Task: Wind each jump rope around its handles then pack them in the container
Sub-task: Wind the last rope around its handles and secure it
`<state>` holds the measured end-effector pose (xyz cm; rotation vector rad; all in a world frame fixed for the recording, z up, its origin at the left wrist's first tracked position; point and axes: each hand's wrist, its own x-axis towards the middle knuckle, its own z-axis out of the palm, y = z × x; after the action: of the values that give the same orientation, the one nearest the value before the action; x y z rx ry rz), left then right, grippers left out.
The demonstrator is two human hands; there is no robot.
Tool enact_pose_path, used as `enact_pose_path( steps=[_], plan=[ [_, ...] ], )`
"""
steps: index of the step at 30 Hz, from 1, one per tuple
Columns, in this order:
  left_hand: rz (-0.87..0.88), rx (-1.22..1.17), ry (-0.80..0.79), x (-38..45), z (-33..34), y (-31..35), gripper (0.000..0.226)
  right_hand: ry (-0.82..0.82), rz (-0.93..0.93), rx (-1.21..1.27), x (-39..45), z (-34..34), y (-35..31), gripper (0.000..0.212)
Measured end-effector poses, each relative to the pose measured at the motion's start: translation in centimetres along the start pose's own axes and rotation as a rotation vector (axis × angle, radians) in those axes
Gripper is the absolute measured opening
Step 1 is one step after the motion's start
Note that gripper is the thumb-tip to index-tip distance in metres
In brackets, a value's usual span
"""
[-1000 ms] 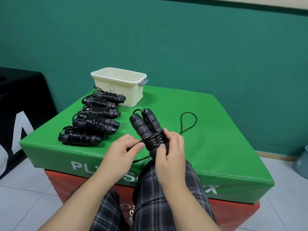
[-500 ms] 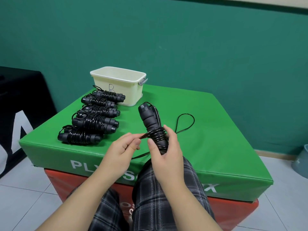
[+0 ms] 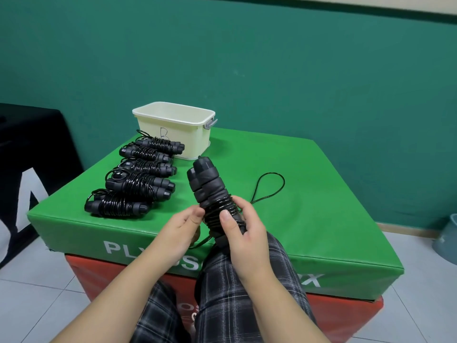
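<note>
handles now upright — container "b"

both hands' grip curled, forearms converging.

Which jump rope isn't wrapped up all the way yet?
The black jump rope gripped by the right hand; its loose loop lies on the green box.

Black ropes — cream container, green box.
</note>
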<state>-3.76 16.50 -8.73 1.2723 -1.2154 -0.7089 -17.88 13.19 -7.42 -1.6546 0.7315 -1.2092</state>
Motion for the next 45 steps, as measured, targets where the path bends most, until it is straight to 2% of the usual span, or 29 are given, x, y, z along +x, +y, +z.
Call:
enact_pose_path(
  steps=[2,4,7,10,13,15,17,19,23,27,31,33,36,39,43,45],
  plan=[
    [0.014,-0.013,-0.033,-0.1,0.0,0.5,0.079,0.025,0.015,-0.019,0.1,0.1,0.1,0.036],
    [0.058,0.038,0.038,0.0,-0.1,0.8,0.086,0.062,0.000,-0.068,0.1,0.3,0.2,0.036],
    [0.102,0.247,0.163,-0.2,0.3,0.8,0.074,0.177,-0.116,-0.193,0.3,0.5,0.3,0.017],
    [0.070,0.296,0.225,-0.5,0.4,0.7,0.075,0.203,-0.183,-0.224,0.4,0.4,0.6,0.021],
    [0.110,0.289,0.224,-0.6,0.2,1.0,0.055,0.202,-0.181,-0.259,0.6,0.3,0.7,0.021],
    [0.150,0.296,0.225,-0.6,0.1,1.3,0.031,0.130,-0.113,-0.342,0.7,0.3,0.3,0.032],
    [0.198,0.344,0.234,-0.6,0.0,1.7,0.025,0.037,-0.037,-0.457,0.7,0.4,0.0,0.056],
    [0.239,0.395,0.247,-0.4,-0.1,1.9,0.022,-0.002,-0.038,-0.560,0.6,0.6,-0.2,0.076],
    [0.269,0.444,0.232,-0.3,-0.3,1.6,0.019,-0.025,-0.029,-0.654,0.8,0.5,-0.1,0.078],
    [0.264,0.343,0.208,-0.6,-0.4,1.2,0.034,0.014,0.027,-0.510,0.5,0.4,0.0,0.066],
    [0.217,0.568,0.212,-0.5,-0.5,0.6,0.053,0.089,0.045,-0.194,0.1,0.4,0.2,0.039],
    [0.172,0.601,0.192,-0.7,-0.2,-0.1,0.052,0.083,0.015,-0.040,-0.2,0.3,0.1,0.030],
    [0.139,0.492,0.140,-0.7,0.0,-0.9,0.053,0.050,-0.008,0.062,-0.4,0.2,-0.1,0.030],
    [0.132,0.277,0.073,-0.5,0.0,-0.4,0.056,0.041,-0.011,0.120,-0.3,0.2,0.0,0.031],
    [0.106,0.158,0.022,-0.7,0.1,0.7,0.039,0.025,-0.012,0.171,-0.1,0.0,0.1,0.042],
    [0.151,0.174,0.054,-0.5,-0.5,0.4,0.057,0.011,-0.010,0.170,0.0,-0.2,-0.2,0.039]
  ],
)
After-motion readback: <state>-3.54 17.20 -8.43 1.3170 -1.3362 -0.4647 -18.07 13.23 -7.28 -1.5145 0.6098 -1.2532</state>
